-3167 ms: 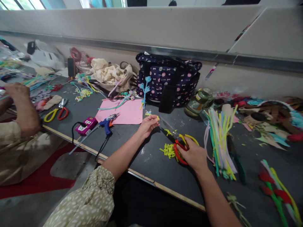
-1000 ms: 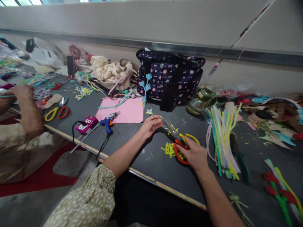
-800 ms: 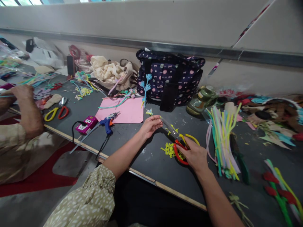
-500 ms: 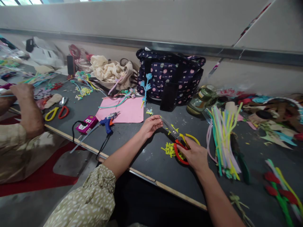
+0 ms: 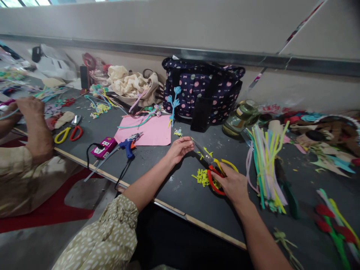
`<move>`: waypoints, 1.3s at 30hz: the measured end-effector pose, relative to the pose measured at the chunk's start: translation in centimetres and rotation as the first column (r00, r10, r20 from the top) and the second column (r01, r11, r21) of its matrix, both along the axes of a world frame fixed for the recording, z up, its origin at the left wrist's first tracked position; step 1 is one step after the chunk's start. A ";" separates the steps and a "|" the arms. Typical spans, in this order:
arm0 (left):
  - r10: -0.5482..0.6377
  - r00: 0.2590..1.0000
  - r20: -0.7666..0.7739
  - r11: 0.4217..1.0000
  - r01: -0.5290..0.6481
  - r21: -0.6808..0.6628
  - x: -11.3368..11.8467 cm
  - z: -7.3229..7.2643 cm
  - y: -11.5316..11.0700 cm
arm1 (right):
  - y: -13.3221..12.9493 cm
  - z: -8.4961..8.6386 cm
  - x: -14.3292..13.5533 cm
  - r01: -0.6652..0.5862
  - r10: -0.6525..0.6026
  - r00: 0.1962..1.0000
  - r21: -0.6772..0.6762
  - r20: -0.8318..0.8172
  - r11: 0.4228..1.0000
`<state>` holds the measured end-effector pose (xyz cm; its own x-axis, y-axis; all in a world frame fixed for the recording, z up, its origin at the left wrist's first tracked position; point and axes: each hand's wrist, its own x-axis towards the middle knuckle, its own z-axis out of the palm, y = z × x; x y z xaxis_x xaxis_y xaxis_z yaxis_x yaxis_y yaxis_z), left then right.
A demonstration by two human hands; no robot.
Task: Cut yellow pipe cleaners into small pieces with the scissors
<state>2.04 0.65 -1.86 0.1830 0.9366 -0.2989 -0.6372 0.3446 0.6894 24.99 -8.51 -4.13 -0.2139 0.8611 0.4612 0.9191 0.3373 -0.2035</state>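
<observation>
My right hand (image 5: 232, 182) is closed round the red and yellow handles of a pair of scissors (image 5: 207, 156), whose blades point up and left. At the blade tips, my left hand (image 5: 180, 150) has its fingers pinched together; what they hold is too small to make out. Small yellow cut pieces (image 5: 203, 177) lie in a pile beneath the scissors handles, and a few more lie beside the blades. A pink sheet (image 5: 157, 131) lies behind my left hand, with a blue glue gun (image 5: 128, 146) at its near left corner.
A dark patterned bag (image 5: 222, 90), with a phone (image 5: 201, 114) against it, stands at the back beside a green bottle (image 5: 240, 118). Coloured strips (image 5: 267, 161) lie at the right. Another person's hands (image 5: 30, 108) work at the left, near other scissors (image 5: 75, 127).
The other person's hands at the left have shifted slightly to the right. My own hands and the scissors look almost the same.
</observation>
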 end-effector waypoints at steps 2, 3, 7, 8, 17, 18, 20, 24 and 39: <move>0.000 1.000 -0.001 1.000 0.000 0.004 -0.1 0.0 0.1 | 0.1 -0.1 0.1 0.014 -0.014 1.000 0.012 0.015 1.000; 0.001 1.000 0.000 1.000 -0.001 0.006 -0.1 0.0 0.1 | 0.1 -0.2 0.2 0.028 -0.029 0.999 0.017 0.024 0.999; 0.015 1.000 0.002 1.000 -0.015 0.008 -0.3 0.0 0.2 | 0.2 0.1 0.0 0.106 -0.106 0.993 0.007 0.046 0.994; 0.019 1.000 0.006 1.000 -0.019 0.007 -0.3 0.0 0.3 | 0.1 0.3 -0.2 0.129 -0.128 0.991 -0.015 0.045 0.992; 0.023 1.000 0.013 1.000 -0.023 0.020 -0.5 0.2 0.3 | 0.1 1.0 -0.3 0.165 -0.164 0.986 -0.126 0.018 0.978; 0.019 1.000 0.014 0.999 -0.020 0.026 -0.5 0.2 0.3 | 0.2 0.8 -0.1 0.154 -0.152 0.988 -0.093 0.026 0.984; 0.016 1.000 0.020 0.999 -0.016 0.039 -0.5 0.2 0.3 | 0.3 0.4 0.1 0.117 -0.116 0.993 -0.034 0.031 0.993; 0.032 0.999 0.018 0.999 -0.032 0.034 -0.6 0.4 0.3 | 0.3 0.3 0.1 0.074 -0.074 0.997 0.020 0.023 0.997; 0.059 0.998 -0.003 0.997 -0.059 0.050 -0.8 0.2 0.5 | 0.2 0.3 0.3 0.032 -0.033 0.999 0.049 0.017 0.998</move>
